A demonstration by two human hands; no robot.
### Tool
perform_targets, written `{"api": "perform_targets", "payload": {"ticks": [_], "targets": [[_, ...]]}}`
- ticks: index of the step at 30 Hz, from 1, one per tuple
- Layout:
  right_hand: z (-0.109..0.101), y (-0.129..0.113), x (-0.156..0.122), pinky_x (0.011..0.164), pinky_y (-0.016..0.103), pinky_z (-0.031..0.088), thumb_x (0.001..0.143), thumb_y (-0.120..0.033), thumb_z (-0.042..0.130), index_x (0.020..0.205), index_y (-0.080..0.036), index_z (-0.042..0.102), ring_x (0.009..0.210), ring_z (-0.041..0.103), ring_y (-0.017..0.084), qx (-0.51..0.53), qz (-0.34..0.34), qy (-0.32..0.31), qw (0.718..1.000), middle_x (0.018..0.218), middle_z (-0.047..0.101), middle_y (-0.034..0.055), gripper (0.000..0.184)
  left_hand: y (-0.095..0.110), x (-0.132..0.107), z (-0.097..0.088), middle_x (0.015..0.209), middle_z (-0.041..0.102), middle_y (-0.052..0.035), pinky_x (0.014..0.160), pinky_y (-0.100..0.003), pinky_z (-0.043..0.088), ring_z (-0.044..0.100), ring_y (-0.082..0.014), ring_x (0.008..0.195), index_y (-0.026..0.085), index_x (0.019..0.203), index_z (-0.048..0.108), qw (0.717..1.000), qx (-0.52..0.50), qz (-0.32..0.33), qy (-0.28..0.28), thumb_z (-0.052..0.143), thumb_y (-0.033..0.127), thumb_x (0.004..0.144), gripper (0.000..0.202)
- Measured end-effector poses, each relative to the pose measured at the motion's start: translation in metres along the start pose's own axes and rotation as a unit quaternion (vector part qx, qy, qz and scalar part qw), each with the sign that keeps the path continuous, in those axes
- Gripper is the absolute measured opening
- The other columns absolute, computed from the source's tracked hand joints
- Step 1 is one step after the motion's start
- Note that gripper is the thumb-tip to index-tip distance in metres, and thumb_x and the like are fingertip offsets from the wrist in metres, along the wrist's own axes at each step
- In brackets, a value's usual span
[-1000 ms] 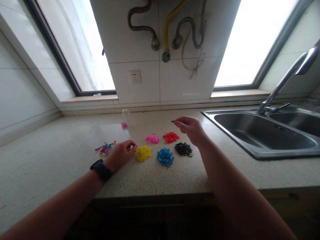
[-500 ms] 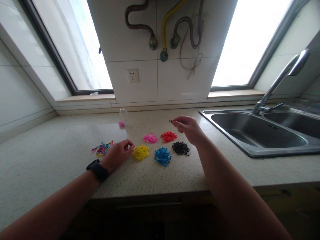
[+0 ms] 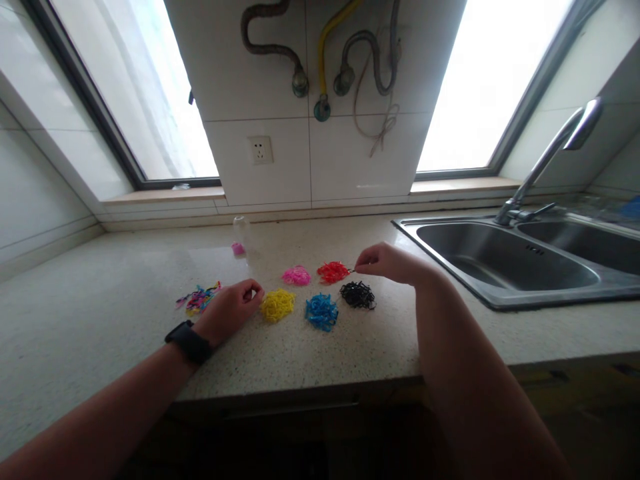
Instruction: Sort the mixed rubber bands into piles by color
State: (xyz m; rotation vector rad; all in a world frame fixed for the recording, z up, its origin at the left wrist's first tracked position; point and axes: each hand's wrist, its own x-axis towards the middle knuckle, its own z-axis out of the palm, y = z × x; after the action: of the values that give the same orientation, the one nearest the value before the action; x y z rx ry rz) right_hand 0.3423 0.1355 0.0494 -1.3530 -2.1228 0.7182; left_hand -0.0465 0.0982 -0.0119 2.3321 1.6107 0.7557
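Five small heaps of elastic bands lie on the speckled counter (image 3: 325,353): pink (image 3: 296,275), red (image 3: 332,271), yellow (image 3: 277,305), blue (image 3: 321,311) and black (image 3: 357,294). A mixed-colour heap (image 3: 197,299) lies further left. My right hand (image 3: 387,262) is pinched shut on a small black band, low over the counter between the red and black heaps. My left hand (image 3: 231,311), with a black watch on the wrist, rests in a loose fist on the counter between the mixed heap and the yellow one; what it holds is hidden.
A clear little bottle (image 3: 241,237) with pink inside stands behind the heaps. A steel double sink (image 3: 505,263) with a tap (image 3: 547,157) fills the right side. Tiled wall, a socket (image 3: 261,149) and hoses are behind, with windows on both sides.
My right hand has come down and a little toward me with the black band, from above the counter to just beside the black heap. My left hand has stayed put.
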Motion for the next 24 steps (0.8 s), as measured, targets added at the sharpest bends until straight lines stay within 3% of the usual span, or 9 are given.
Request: {"api": "perform_targets", "payload": {"ticks": [6, 16, 18, 24], "targets": [[-0.013, 0.029, -0.009, 0.05, 0.028, 0.037, 0.07, -0.034, 0.074, 0.073, -0.021, 0.08, 0.054, 0.053, 0.014, -0.093, 0.074, -0.072, 0.99, 0.064, 0.071, 0.0031, 0.015, -0.002, 0.0, 0.002, 0.063, 0.054, 0.0015, 0.056, -0.026, 0.029, 0.049, -0.0143, 0.058, 0.018, 0.09, 0.064, 1.0, 0.004, 0.001, -0.004, 0.049, 0.045, 0.094, 0.031], [-0.007, 0.029, -0.006, 0.053, 0.029, 0.04, 0.072, -0.035, 0.072, 0.077, -0.021, 0.08, 0.057, 0.056, 0.015, -0.102, 0.09, -0.133, 0.982, 0.068, 0.073, 0.004, 0.017, -0.001, 0.0, 0.0, 0.063, 0.054, 0.0015, 0.056, -0.027, 0.029, 0.048, -0.0138, 0.057, 0.017, 0.09, 0.064, 1.0, 0.004, 0.004, -0.012, 0.048, 0.043, 0.095, 0.03], [-0.008, 0.029, -0.005, 0.053, 0.029, 0.039, 0.073, -0.038, 0.071, 0.079, -0.021, 0.08, 0.057, 0.055, 0.015, -0.099, 0.081, -0.114, 0.985, 0.067, 0.071, 0.0038, 0.02, 0.0, 0.0, 0.0, 0.063, 0.054, 0.0015, 0.056, -0.027, 0.029, 0.049, -0.0138, 0.057, 0.018, 0.09, 0.064, 1.0, 0.004, 0.003, -0.012, 0.049, 0.043, 0.095, 0.03], [-0.012, 0.029, 0.001, 0.054, 0.03, 0.038, 0.082, -0.046, 0.063, 0.08, -0.019, 0.077, 0.057, 0.053, 0.015, -0.146, 0.072, 0.061, 0.985, 0.067, 0.069, 0.0051, 0.031, 0.0, 0.0, 0.001, 0.063, 0.055, 0.0016, 0.056, -0.026, 0.03, 0.05, -0.014, 0.058, 0.018, 0.09, 0.064, 1.0, 0.013, 0.008, -0.005, 0.049, 0.043, 0.095, 0.029]]}}
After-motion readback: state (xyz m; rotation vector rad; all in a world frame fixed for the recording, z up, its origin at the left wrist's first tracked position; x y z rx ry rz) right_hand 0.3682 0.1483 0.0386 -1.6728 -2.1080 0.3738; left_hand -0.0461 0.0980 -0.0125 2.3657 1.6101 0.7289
